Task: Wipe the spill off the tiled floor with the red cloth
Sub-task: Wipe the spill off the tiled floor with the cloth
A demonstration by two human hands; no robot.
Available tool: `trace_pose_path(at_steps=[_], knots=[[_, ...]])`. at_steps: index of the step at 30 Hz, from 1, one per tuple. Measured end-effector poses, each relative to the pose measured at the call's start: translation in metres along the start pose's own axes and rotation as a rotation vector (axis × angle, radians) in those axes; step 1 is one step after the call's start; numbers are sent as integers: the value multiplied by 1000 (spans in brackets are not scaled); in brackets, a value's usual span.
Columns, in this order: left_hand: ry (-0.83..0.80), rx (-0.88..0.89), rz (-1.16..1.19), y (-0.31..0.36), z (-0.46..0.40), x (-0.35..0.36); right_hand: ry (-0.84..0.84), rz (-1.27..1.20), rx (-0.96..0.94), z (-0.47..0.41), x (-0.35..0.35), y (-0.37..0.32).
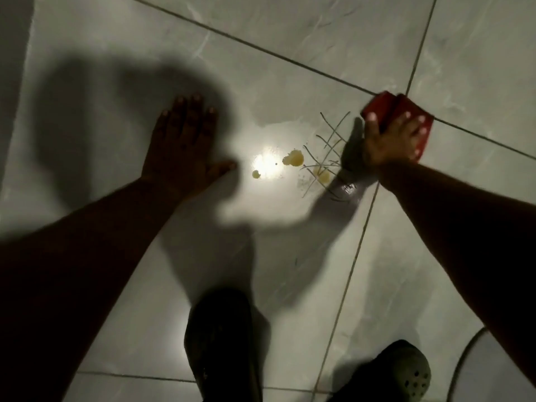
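A yellowish spill (293, 158) lies on the pale tiled floor (290, 53) in a few blobs, with thin dark smear lines crossing to its right. A folded red cloth (385, 107) rests on the floor just right of the spill, near a grout crossing. My right hand (391, 140) presses flat on top of the cloth, fingers spread over it. My left hand (182, 143) lies flat on the tile to the left of the spill, palm down, fingers together, holding nothing.
Two dark clog shoes stand at the bottom, one (220, 343) in the middle and one (400, 372) to the right. A bright lamp glare (266, 166) sits beside the spill. Shadows of my arms cover the left tile. A curved dark edge (461, 361) shows at bottom right.
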State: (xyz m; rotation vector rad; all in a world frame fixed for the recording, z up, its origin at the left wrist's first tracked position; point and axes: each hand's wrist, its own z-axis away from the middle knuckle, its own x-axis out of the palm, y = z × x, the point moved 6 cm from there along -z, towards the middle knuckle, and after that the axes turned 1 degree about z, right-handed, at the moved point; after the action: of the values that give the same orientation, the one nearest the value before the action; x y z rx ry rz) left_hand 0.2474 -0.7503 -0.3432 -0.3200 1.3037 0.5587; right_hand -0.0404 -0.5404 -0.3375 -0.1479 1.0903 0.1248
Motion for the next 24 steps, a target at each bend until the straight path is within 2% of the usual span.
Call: trace_pose_path(at_steps=[2, 4, 6, 8, 10, 13, 15, 16, 17, 20, 24], knots=[[-4, 4, -2, 1, -2, -3, -17, 28, -273, 16, 10, -46], [-12, 3, -10, 3, -4, -7, -59, 91, -521, 51, 20, -58], [-23, -4, -19, 1, -3, -9, -103, 212, -688, 78, 24, -35], [-22, 25, -31, 1, -2, -7, -137, 334, -759, 78, 16, 5], [-8, 50, -36, 0, -1, -4, -122, 322, -639, 55, 1, 42], [-8, -27, -31, -5, 2, -1, -77, 69, -165, 18, -10, 69], [9, -88, -18, -9, 6, 0, 21, -107, 193, 8, -11, 59], [12, -101, -17, -10, 7, 0, 88, -137, 290, 7, -12, 46], [11, -101, -15, -11, 9, 0, 132, -127, 300, 7, -12, 27], [22, -94, 2, -11, 11, 0, 88, -53, 71, 16, 3, -38], [57, -85, 7, -10, 16, -3, 4, 40, -562, 86, 48, -106]])
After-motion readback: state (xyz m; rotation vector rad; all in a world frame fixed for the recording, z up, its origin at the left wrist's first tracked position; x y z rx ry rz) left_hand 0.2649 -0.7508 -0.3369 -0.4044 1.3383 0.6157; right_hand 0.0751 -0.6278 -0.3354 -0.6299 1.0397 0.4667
